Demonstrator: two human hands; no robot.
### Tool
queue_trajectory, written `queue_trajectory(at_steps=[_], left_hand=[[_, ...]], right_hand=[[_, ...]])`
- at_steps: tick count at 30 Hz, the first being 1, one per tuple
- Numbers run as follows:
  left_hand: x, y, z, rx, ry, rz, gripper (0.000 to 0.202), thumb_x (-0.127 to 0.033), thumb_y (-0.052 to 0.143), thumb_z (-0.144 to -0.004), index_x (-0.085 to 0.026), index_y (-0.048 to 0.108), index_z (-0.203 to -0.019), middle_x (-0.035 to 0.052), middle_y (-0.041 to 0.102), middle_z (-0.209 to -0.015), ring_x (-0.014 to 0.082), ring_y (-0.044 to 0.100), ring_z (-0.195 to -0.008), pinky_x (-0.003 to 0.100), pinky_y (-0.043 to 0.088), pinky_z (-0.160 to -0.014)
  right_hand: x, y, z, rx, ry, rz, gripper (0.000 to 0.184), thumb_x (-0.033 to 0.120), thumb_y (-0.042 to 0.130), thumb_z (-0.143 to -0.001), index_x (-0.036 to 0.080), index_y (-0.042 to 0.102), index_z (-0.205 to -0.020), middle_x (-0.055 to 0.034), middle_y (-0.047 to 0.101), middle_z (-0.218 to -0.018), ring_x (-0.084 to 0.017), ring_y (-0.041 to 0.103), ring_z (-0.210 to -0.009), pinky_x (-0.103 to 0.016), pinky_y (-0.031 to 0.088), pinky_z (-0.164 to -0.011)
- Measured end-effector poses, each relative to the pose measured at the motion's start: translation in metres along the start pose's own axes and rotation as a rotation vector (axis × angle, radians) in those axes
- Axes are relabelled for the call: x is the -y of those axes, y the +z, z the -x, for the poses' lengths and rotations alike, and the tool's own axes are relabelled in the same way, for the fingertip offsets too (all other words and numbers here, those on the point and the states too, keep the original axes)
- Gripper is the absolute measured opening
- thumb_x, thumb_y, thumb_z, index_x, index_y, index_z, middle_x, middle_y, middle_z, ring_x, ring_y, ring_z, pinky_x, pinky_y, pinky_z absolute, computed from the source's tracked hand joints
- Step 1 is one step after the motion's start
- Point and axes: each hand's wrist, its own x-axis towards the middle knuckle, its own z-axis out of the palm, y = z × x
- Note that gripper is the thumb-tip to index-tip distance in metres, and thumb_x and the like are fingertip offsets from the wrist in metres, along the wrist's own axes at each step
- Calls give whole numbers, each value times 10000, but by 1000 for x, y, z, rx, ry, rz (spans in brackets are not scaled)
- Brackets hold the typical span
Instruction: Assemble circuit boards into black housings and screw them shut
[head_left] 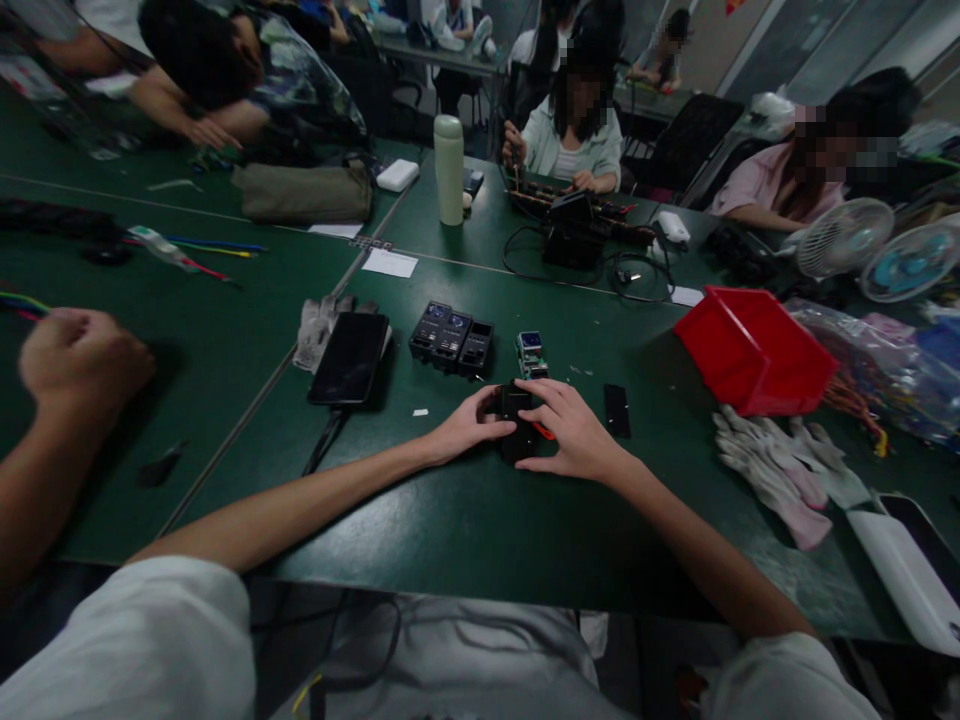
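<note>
A small black plastic case (514, 440) lies on the green table in front of me. My left hand (474, 424) grips its left side, with the thumb over the top face. My right hand (570, 430) closes on it from the right, fingers at the upper end and thumb at the lower edge. Something orange-red (544, 431), partly hidden, shows under the right palm. Just beyond the case lies a small circuit board (529, 348) with a screen. Several black modules (442, 335) sit together to its left. A flat black plate (617, 411) lies to the right.
On the left, a black phone (351, 358) with a cable lies partly on a grey glove (310, 335). At right are a red bin (754, 350), work gloves (776, 470) and a white device (904, 575). A co-worker's fist (84, 360) rests at far left. A green bottle (449, 170) stands ahead.
</note>
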Motion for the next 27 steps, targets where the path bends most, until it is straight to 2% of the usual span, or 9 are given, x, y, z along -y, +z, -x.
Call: queue_trajectory(at_steps=[8,15,23,27], left_hand=[[1,-2,-1,-18,-7,-35,565,-262,738,-719,-172,494,-1221,94,549,-1250,215,577,-1102,347,471,-943],[0,-1,0,-30,-30,-43,571,-284,726,-726,-176,491,-1236,110,543,-1271,232,570,-1112,355,487,-905],[-2,0,0,-46,-27,-58,582,-299,741,-710,-165,498,-1221,113,558,-1265,237,576,-1112,394,464,-956],[-2,1,-1,-53,-10,-64,600,-291,758,-693,-160,500,-1218,111,561,-1265,232,581,-1108,409,442,-991]], right_hand=[[2,1,-1,22,20,1,555,469,702,-742,162,521,-1167,-178,360,-1464,-341,312,-1360,-579,329,-1066],[5,-2,-1,37,26,-20,595,430,699,-754,151,480,-1231,-178,314,-1494,-325,270,-1395,-572,323,-1086],[1,2,0,-17,34,-49,547,487,716,-725,153,533,-1118,-188,373,-1460,-318,333,-1370,-559,352,-1082],[2,7,1,-34,28,-47,515,489,711,-732,153,545,-1085,-188,362,-1472,-316,314,-1384,-555,350,-1085]])
